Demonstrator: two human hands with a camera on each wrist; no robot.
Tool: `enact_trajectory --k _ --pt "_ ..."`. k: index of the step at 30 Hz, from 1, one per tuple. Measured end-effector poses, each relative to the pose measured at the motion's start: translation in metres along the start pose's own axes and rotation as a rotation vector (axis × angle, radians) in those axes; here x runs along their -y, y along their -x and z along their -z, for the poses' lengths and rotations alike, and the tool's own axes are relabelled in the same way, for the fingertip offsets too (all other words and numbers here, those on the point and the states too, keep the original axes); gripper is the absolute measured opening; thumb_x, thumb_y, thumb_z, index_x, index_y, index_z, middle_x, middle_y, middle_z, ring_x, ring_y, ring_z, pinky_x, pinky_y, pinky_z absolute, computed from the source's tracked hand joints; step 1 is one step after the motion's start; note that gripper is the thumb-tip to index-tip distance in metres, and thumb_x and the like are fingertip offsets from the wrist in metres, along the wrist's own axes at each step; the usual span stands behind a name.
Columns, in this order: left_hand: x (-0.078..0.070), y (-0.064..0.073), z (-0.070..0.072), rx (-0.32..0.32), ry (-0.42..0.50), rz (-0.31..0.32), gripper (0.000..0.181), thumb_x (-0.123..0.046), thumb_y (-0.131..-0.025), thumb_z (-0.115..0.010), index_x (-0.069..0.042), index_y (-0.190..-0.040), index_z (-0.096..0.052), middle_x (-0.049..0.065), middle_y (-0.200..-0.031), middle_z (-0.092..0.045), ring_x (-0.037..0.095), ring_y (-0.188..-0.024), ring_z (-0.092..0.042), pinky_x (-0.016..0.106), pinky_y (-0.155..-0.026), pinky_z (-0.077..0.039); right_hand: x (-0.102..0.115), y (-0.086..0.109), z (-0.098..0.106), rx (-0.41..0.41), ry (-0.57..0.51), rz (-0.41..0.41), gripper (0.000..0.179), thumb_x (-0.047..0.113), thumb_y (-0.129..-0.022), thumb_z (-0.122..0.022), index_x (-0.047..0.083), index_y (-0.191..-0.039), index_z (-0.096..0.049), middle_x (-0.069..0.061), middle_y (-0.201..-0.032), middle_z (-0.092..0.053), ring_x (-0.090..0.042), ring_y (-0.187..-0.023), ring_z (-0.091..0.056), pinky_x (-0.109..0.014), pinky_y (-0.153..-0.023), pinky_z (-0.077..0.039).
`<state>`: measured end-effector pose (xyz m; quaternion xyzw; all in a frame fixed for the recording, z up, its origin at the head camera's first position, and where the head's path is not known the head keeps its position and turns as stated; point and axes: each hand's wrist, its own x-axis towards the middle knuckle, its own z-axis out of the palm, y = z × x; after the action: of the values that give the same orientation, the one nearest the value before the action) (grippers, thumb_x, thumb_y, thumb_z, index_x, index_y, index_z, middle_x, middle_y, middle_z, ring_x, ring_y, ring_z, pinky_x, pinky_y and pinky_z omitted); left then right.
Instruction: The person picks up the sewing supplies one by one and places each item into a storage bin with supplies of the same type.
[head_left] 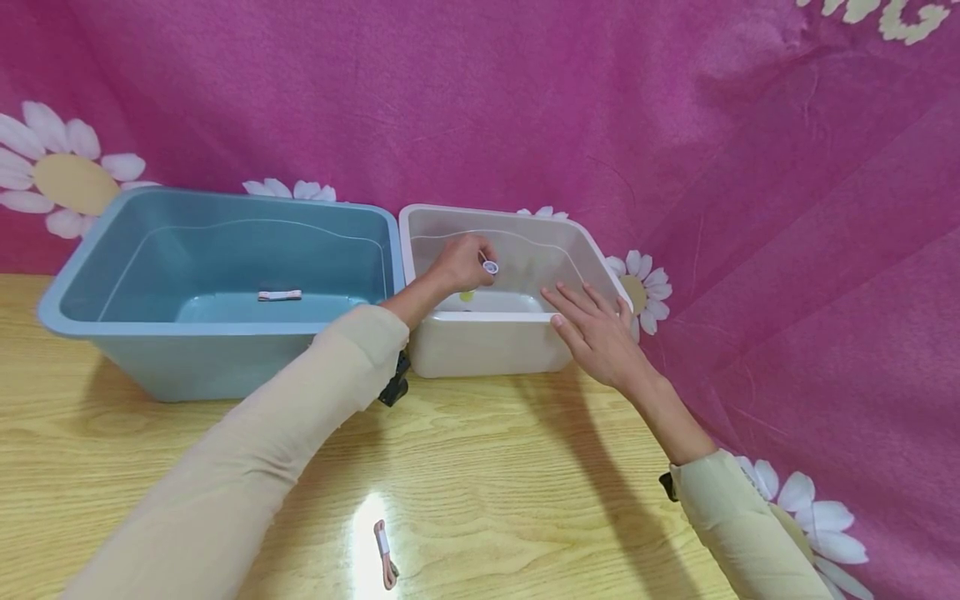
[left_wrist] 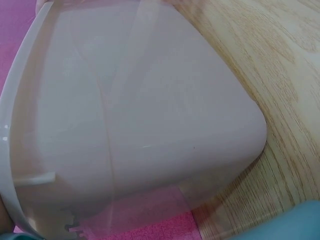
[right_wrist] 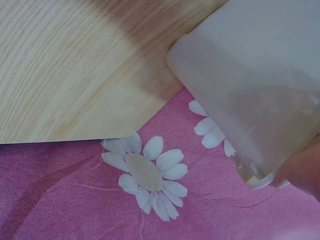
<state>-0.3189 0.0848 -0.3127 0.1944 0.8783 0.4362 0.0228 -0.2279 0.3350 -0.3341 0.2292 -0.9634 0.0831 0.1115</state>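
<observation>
My left hand [head_left: 462, 262] reaches into the whitish bin [head_left: 487, 346] and pinches a small round thing with a pale ring-shaped end [head_left: 491, 267]; its kind is unclear. Near the bin's front right corner, my right hand [head_left: 603, 337] rests on the rim, fingers spread and fairly straight. Below the left hand, a yellow-green thing [head_left: 467, 296] shows inside the bin, partly hidden. The left wrist view is filled by the bin's outer wall [left_wrist: 140, 100]. At the right edge of the right wrist view, part of the right hand [right_wrist: 305, 170] touches the bin's rim.
A blue bin [head_left: 225, 358] stands left of the whitish one, holding a banded bundle of pinkish cord [head_left: 280, 295]. A similar cord bundle [head_left: 386, 554] lies on the wooden table [head_left: 480, 467] near the front. Behind hangs a magenta cloth [head_left: 480, 100] with white flowers.
</observation>
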Motion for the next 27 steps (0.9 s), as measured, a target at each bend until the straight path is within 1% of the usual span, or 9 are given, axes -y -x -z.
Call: enact_trajectory --k 4,9,18,22,27 --pt "-0.0003 -0.0002 0.0001 0.001 -0.022 -0.001 0.021 0.000 -0.084 -0.071 0.002 -0.104 -0.067 0.014 -0.100 -0.067 0.022 -0.095 -0.061 0.029 -0.085 -0.049 -0.0001 0.0002 0.0002 0.000 0.002 -0.001 0.048 0.042 -0.107 -0.038 0.027 -0.152 -0.044 -0.003 -0.156 -0.040 -0.040 -0.144 -0.026 -0.072 -0.107 -0.005" --pt "-0.0004 -0.0004 0.0001 0.005 -0.026 0.002 0.021 -0.001 -0.085 -0.072 0.001 -0.105 -0.067 0.013 -0.097 -0.065 0.022 -0.096 -0.060 0.029 -0.086 -0.048 -0.0001 0.0003 0.0001 -0.001 0.007 0.002 0.048 0.042 -0.107 -0.038 0.027 -0.152 -0.044 -0.004 -0.156 -0.040 -0.040 -0.144 -0.026 -0.072 -0.107 -0.005" --pt "-0.0023 0.0013 0.0014 0.007 0.009 0.022 0.025 -0.004 -0.088 -0.072 0.000 -0.112 -0.066 0.013 -0.110 -0.066 0.023 -0.105 -0.059 0.029 -0.091 -0.048 0.0005 0.0008 -0.0006 0.010 0.002 -0.004 0.048 0.042 -0.107 -0.037 0.027 -0.152 -0.044 -0.005 -0.156 -0.040 -0.040 -0.144 -0.026 -0.073 -0.106 -0.005" --pt "-0.0047 0.0024 0.0030 0.010 0.014 0.015 0.026 -0.005 -0.088 -0.072 0.000 -0.113 -0.066 0.013 -0.111 -0.067 0.023 -0.105 -0.060 0.029 -0.091 -0.047 -0.0002 0.0005 -0.0010 0.007 -0.002 -0.007 0.048 0.043 -0.107 -0.037 0.027 -0.152 -0.044 -0.006 -0.155 -0.041 -0.040 -0.144 -0.026 -0.073 -0.106 -0.004" --pt "-0.0097 0.0039 0.0055 0.018 0.020 -0.009 0.027 -0.005 -0.088 -0.072 -0.001 -0.114 -0.067 0.014 -0.112 -0.068 0.023 -0.106 -0.061 0.029 -0.092 -0.047 -0.0006 0.0006 -0.0009 0.004 -0.005 -0.006 0.048 0.043 -0.107 -0.037 0.026 -0.152 -0.045 -0.006 -0.155 -0.041 -0.039 -0.144 -0.025 -0.072 -0.107 -0.003"
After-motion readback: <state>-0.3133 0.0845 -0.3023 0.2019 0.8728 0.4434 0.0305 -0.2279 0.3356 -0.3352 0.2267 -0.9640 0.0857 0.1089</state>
